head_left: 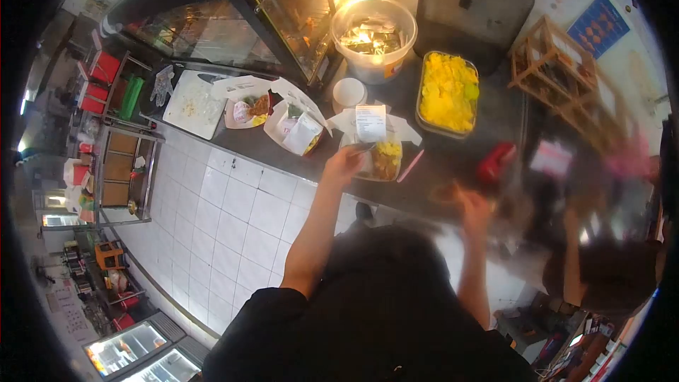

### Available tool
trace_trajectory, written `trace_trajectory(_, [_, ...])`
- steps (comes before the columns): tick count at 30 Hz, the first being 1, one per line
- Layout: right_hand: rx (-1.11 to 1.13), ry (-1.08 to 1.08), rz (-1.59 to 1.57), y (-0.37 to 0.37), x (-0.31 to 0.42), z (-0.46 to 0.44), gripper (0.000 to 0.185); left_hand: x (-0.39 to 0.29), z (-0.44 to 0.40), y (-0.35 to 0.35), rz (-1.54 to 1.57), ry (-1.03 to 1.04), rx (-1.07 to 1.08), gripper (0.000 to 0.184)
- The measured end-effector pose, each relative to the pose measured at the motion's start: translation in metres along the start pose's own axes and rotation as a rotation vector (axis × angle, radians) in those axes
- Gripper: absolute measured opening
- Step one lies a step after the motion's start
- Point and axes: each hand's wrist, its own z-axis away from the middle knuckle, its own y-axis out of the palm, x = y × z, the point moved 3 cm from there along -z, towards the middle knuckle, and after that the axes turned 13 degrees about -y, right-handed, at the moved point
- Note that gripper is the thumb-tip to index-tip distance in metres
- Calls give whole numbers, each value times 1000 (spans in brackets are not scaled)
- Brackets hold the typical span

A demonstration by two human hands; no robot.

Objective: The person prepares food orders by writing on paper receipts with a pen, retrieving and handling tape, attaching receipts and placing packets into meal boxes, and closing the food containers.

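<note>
My left hand (pixel 345 163) is closed at the left edge of an open food box (pixel 387 170), with a thin greyish item at its fingertips. Yellow and brown food lies in this box, and a printed slip (pixel 370 123) stands against its lid. To the right of the box, my right hand (pixel 474 206) is raised over the counter's front edge, fingers pinched and slightly blurred. A faint brownish shape by them is too smeared to name. Between the box and my right hand lies a pink stick-like item (pixel 411 166).
Two more open food boxes (pixel 247 112) (pixel 293 127) stand left, beside a white board (pixel 192 105). Behind are a tub (pixel 375 64), a white lidded cup (pixel 349 92) and a tray of yellow food (pixel 448 92). A red object (pixel 497 162) and another person's arm (pixel 573 255) are right.
</note>
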Motion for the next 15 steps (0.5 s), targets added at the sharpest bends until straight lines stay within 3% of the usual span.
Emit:
trace_trajectory(2, [88, 66, -43, 20, 25, 8, 19, -10, -6, 1, -404, 181, 28, 25])
trace_trajectory(4, [176, 133, -84, 41, 67, 22, 20, -11, -2, 6, 241, -137, 143, 29])
trace_trajectory(5, [225, 137, -135, 50, 92, 29, 20, -16, 13, 14, 248, -139, 146, 29])
trace_trajectory(7, [272, 143, -183, 75, 114, 35, 19, -24, 54, 24, 68, -180, -34, 33])
trace_trajectory(8, [269, 186, -211, 88, 117, 38, 17, -21, 68, 18, 73, -185, -35, 33])
trace_trajectory(10, [270, 231, -234, 113, 114, 40, 16, -15, 100, 1, -266, -160, -32, 37])
trace_trajectory(13, [296, 394, -565, 164, 88, 35, 12, 2, 154, -35, -453, -292, -105, 38])
trace_trajectory(15, [307, 445, -735, 193, 98, 24, 13, 31, 186, -70, -390, -335, -98, 40])
